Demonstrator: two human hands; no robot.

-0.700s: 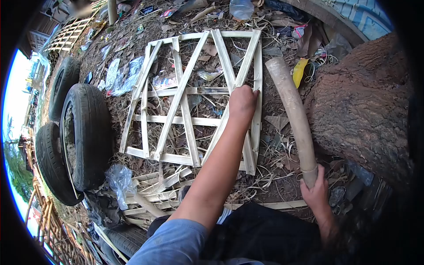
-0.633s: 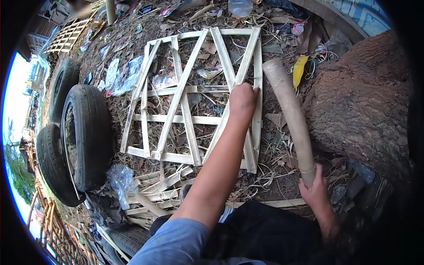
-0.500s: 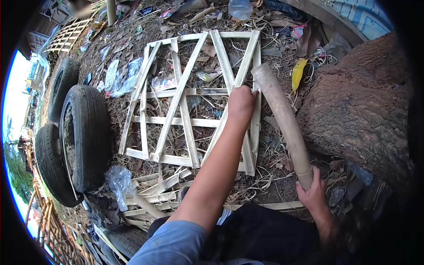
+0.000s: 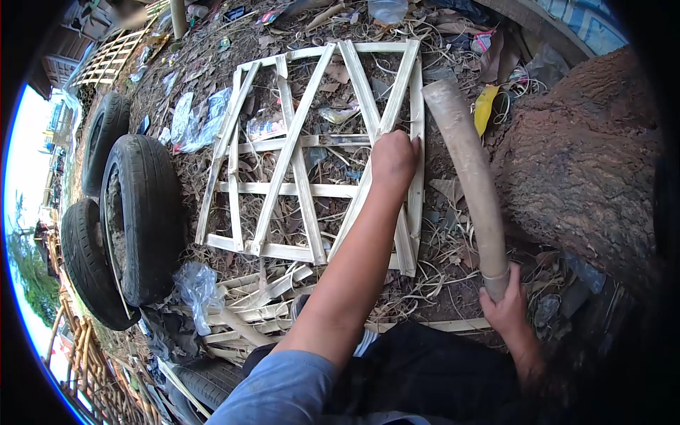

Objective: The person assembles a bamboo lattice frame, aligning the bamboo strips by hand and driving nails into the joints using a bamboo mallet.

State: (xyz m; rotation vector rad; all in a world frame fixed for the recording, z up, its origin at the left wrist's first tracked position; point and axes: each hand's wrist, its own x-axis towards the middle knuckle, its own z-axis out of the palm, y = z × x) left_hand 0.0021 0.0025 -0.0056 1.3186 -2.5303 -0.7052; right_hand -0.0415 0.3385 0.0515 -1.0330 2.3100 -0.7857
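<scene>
Between tires (image 4: pixel 150 212) and trunk (image 4: pixel 581 170), our left hand (image 4: pixel 394 159) clenches the frame (image 4: pixel 297 139); our right hand (image 4: pixel 508 308) grips the stick (image 4: pixel 473 177) by its end.

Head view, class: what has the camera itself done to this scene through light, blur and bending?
Head view: a black rounded border and wide-angle bending towards the edges; sky at far left burnt out to white; slatted lattice evenly lit and fairly sharp; darkness swallowing detail beyond the right hand; a brownish smear at top left, too blurred to identify.
</scene>
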